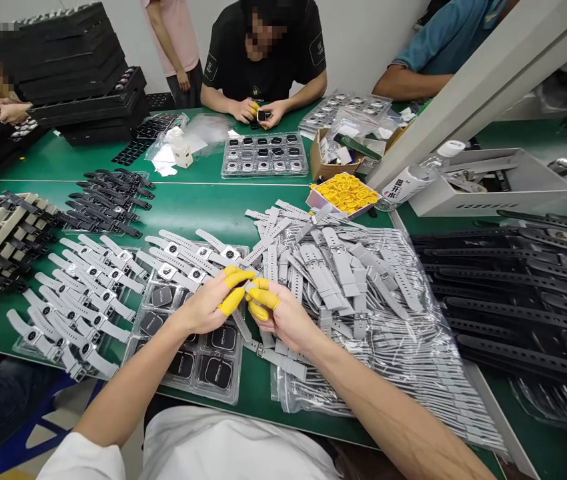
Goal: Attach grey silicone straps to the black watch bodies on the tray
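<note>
My left hand (208, 303) and my right hand (283, 313) meet over the middle of the bench, with yellow finger cots on several fingertips. Both are closed in a pinch on a grey watch strap (241, 325), which is mostly hidden by the fingers. Under my left forearm lies a clear blister tray (236, 387) of square black watch faces (217, 372). Grey straps (331, 267) are heaped beside my right hand, on top of bagged straps (403, 360). Left of my hands, watches with grey straps (83, 293) lie in rows, their round sensor backs showing.
Watches with black straps (108, 200) lie at the left, near stacked black trays (68, 60). Ahead are a box of yellow finger cots (346, 193), a tray of watch faces (265, 155) and a water bottle (421, 173). A co-worker (263, 67) sits opposite. Black straps (523, 287) lie right.
</note>
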Demonstrator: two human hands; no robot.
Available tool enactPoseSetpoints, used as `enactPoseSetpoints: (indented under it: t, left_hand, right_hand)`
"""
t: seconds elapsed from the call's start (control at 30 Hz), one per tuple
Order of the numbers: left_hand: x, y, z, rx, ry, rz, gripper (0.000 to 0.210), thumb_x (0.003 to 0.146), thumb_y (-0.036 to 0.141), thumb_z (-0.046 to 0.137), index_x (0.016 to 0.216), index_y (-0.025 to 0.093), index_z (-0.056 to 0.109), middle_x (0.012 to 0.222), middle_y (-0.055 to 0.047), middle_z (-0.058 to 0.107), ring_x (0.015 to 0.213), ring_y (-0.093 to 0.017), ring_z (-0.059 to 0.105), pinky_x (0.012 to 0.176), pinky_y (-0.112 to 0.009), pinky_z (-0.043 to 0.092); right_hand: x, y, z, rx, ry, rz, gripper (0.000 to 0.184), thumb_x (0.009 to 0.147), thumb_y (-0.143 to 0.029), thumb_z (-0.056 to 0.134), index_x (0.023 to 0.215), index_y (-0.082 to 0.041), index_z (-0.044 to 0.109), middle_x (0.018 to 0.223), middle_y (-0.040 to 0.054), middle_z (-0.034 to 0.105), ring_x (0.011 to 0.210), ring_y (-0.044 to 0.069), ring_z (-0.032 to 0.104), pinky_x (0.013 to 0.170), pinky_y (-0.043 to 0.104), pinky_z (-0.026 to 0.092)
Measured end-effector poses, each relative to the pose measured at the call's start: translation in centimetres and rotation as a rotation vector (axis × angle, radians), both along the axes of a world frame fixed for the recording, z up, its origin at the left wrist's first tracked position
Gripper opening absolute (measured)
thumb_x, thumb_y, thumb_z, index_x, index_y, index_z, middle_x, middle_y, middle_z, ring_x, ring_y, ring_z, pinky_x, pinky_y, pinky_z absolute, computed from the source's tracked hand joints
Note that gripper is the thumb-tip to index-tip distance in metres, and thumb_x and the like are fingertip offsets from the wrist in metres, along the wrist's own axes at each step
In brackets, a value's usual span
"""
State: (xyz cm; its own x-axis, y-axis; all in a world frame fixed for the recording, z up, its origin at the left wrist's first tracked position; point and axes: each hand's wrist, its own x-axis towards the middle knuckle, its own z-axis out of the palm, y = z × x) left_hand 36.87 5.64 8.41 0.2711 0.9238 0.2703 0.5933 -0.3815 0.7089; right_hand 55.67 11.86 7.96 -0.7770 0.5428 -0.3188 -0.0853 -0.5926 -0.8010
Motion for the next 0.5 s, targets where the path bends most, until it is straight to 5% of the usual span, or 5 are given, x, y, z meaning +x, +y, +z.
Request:
enactPoseSetpoints:
  t: [0.2, 0.33, 0.4, 0.5]
  left_hand:
    - [-1.9, -1.0, 4.2, -0.169, 0.227, 0.126, 0.062, 0.101, 0.022, 0.05, 0.16, 0.023, 0.032, 0.127, -0.012, 0.07, 0.105, -0.026, 0.071, 0.089, -0.038, 0.059]
    - [-5.8, -1.9, 7.1, -0.26, 0.507, 0.193, 0.038, 0.099, 0.02, 0.05, 0.134, 0.019, 0.061, 0.109, -0.009, 0.075, 0.094, -0.025, 0.071, 0.082, -0.035, 0.057]
    - [-7.5, -2.3, 7.7, -0.231, 0.652, 0.172, 0.029, 0.096, 0.015, 0.048, 0.113, 0.018, 0.071, 0.105, -0.01, 0.074, 0.095, -0.025, 0.069, 0.083, -0.036, 0.055]
    - [-8.7, -2.5, 7.4, -0.259, 0.723, 0.144, 0.029, 0.096, 0.01, 0.046, 0.109, 0.018, 0.071, 0.101, -0.009, 0.074, 0.088, -0.023, 0.067, 0.08, -0.035, 0.052]
  right_hand:
    - [0.5, 0.3, -0.3, 0.633, -0.149, 0.006, 0.03, 0.099, -0.052, 0.058, 0.092, -0.023, 0.059, 0.067, -0.0035, 0.053, 0.06, 0.014, 0.045, 0.058, 0.028, 0.035]
    - [0.5, 0.3, -0.2, 0.948, -0.306, 0.151, 0.032, 0.104, -0.039, 0.047, 0.081, -0.021, 0.06, 0.071, 0.0003, 0.056, 0.065, 0.017, 0.049, 0.064, 0.03, 0.035]
    - [0.5, 0.1, -0.3, 1.092, -0.394, 0.177, 0.033, 0.103, -0.033, 0.045, 0.074, -0.021, 0.057, 0.075, 0.0035, 0.058, 0.067, 0.018, 0.05, 0.064, 0.031, 0.034]
    - [0.6, -0.6, -0.2, 1.283, -0.546, 0.245, 0.023, 0.098, -0.023, 0.048, 0.078, -0.02, 0.058, 0.078, 0.0061, 0.061, 0.063, 0.018, 0.05, 0.06, 0.032, 0.032]
